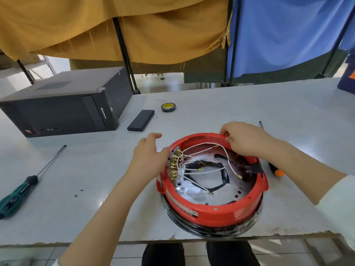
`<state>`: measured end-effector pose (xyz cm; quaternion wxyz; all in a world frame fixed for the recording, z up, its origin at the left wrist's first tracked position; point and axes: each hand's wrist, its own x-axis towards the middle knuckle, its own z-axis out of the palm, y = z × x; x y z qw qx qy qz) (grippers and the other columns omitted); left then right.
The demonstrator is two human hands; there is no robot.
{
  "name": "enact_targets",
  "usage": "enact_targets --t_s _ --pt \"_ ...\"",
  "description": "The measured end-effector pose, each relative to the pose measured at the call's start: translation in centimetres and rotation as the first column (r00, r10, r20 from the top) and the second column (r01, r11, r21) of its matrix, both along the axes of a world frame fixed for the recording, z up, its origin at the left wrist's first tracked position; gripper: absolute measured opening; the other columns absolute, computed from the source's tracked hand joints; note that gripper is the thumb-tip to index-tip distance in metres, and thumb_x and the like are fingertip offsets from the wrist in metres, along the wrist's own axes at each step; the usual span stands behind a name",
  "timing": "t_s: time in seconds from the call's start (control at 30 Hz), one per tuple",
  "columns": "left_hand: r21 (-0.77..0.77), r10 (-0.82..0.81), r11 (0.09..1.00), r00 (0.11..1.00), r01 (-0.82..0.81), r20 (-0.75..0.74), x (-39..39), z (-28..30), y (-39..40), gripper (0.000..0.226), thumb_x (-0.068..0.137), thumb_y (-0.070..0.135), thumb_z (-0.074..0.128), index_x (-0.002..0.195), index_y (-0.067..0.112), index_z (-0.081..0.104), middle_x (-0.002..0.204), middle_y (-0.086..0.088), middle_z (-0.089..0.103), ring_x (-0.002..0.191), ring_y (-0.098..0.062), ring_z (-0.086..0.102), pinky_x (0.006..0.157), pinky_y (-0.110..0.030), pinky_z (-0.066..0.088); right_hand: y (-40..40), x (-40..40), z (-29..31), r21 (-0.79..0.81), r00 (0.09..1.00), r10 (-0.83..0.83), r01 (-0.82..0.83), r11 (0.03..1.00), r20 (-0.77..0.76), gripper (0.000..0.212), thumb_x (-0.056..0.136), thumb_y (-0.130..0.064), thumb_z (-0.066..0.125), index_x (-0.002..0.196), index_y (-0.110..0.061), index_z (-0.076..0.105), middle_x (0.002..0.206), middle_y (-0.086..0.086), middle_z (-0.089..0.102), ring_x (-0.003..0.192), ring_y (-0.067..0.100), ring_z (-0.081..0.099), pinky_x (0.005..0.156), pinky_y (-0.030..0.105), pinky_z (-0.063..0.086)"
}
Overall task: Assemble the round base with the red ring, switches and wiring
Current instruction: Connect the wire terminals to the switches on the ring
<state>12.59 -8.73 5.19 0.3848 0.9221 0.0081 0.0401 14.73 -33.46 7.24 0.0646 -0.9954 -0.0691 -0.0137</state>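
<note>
The red ring (211, 212) sits on the black round base (215, 230) near the table's front edge. Inside, white wires (203, 148) run from a row of brass switch terminals (173, 166) on the left wall across a metal plate. A black socket (253, 168) is set in the right wall. My left hand (149, 156) rests against the ring's left outer side, thumb at the rim, fingers stretched out. My right hand (244, 137) pinches the ring's far rim with curled fingers.
A green-handled screwdriver (25, 183) lies at the left. An orange-tipped screwdriver (272, 167) lies just right of the ring. A black computer case (63, 104), a black flat box (141, 120) and a tape roll (169, 107) sit further back.
</note>
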Motion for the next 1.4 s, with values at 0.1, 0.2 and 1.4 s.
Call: enact_targets --t_s 0.1,0.2,1.4 --pt "0.12 -0.193 0.975 0.981 0.187 0.034 1.5 1.3 -0.6 0.044 0.093 0.036 0.054 0.135 0.031 0.044 0.141 0.001 0.044 0.129 -0.018 0.042 0.094 -0.026 0.032 0.9 1.1 -0.3 0.042 0.991 0.133 -0.134 0.99 0.021 0.03 0.093 -0.015 0.048 0.12 -0.026 0.058 0.122 -0.003 0.058 0.11 0.022 0.055 0.091 0.041 0.046" --pt "0.223 -0.344 0.916 0.939 0.334 0.006 3.1 1.7 -1.9 0.047 0.094 0.042 0.053 0.137 0.027 0.043 0.141 0.002 0.047 0.127 -0.014 0.044 0.095 -0.022 0.031 2.5 1.7 -0.5 0.144 0.957 0.288 -0.287 0.947 0.015 0.031 0.095 -0.017 0.047 0.121 -0.027 0.061 0.119 -0.004 0.059 0.11 0.019 0.054 0.093 0.039 0.044" --pt "0.297 -0.15 0.945 0.988 0.138 0.018 3.0 -1.5 -2.4 0.029 0.102 0.036 0.031 0.099 0.021 0.055 0.075 -0.001 0.054 0.074 -0.027 0.051 0.065 -0.034 0.04 4.7 13.0 -3.4 0.054 0.954 0.199 -0.191 0.98 -0.224 0.03 0.088 -0.015 0.06 0.117 -0.013 0.06 0.121 0.004 0.057 0.101 0.017 0.052 0.078 0.023 0.037"
